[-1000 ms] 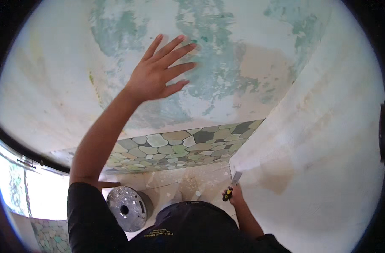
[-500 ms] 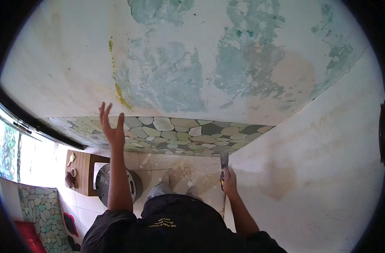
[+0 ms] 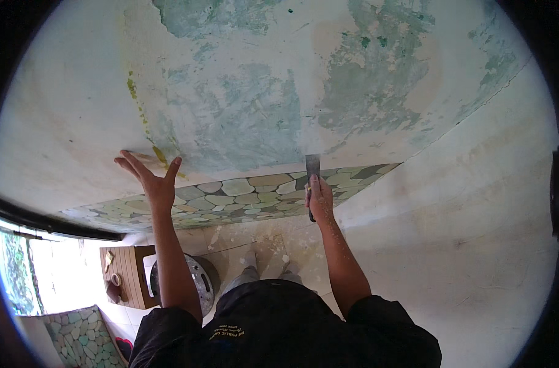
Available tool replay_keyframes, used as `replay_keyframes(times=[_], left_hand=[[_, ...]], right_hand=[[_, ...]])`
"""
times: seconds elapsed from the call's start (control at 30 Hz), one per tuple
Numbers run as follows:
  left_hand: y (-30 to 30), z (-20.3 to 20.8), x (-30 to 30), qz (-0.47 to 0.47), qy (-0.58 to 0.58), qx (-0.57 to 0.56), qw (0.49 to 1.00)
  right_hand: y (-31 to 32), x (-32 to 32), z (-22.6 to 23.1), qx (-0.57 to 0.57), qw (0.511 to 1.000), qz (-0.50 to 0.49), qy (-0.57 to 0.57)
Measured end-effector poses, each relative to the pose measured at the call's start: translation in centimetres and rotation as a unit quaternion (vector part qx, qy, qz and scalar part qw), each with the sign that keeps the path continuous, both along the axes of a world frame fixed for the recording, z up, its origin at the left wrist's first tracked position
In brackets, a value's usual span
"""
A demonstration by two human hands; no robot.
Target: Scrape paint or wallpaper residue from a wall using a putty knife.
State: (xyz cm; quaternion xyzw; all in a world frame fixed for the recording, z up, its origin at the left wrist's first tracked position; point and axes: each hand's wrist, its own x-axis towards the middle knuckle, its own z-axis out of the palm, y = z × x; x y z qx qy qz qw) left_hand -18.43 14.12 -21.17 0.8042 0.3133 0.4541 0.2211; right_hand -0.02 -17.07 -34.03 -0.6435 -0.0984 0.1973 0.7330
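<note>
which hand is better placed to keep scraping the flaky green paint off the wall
Right. The right hand already grips the metal scraper, its blade against the peeling green and white painted wall just above the band of pebble mosaic tiles. The left hand is empty, fingers spread flat on the wall.

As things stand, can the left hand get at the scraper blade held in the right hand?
Probably yes. The left hand lies flat on the wall, apart from the scraper that the right hand presses against it. Only bare wall shows between them, so nothing blocks a sideways reach.
</note>
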Motion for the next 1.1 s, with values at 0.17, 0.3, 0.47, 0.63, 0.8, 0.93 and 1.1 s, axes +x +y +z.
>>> replay_keyframes(times=[0.17, 0.3, 0.47, 0.63, 0.8, 0.93, 1.1], left_hand=[[-0.1, -0.3, 1.2, 0.005, 0.001, 0.011, 1.000], [1.0, -0.9, 0.1, 0.019, 0.009, 0.035, 0.999], [0.2, -0.5, 1.1, 0.022, 0.017, 0.023, 0.999], [0.6, -0.8, 0.5, 0.026, 0.026, 0.038, 0.999], [0.6, -0.6, 0.5, 0.033, 0.033, 0.036, 0.998], [0.7, -0.9, 0.6, 0.021, 0.027, 0.062, 0.997], [0.7, -0.9, 0.7, 0.020, 0.022, 0.075, 0.997]], right_hand=[[-1.7, -0.2, -6.1, -0.090, 0.985, -0.083, -0.121], [-1.9, -1.4, -7.2, -0.146, 0.984, -0.067, -0.084], [0.2, 2.1, -5.4, -0.185, 0.891, -0.172, -0.378], [0.3, -0.1, -3.0, -0.087, 0.981, -0.129, -0.117], [-0.5, -0.4, -4.7, -0.189, 0.957, -0.120, -0.186], [1.4, 1.5, -4.1, -0.162, 0.953, -0.151, -0.206], [0.5, 0.5, -4.7, -0.125, 0.965, -0.139, -0.185]])
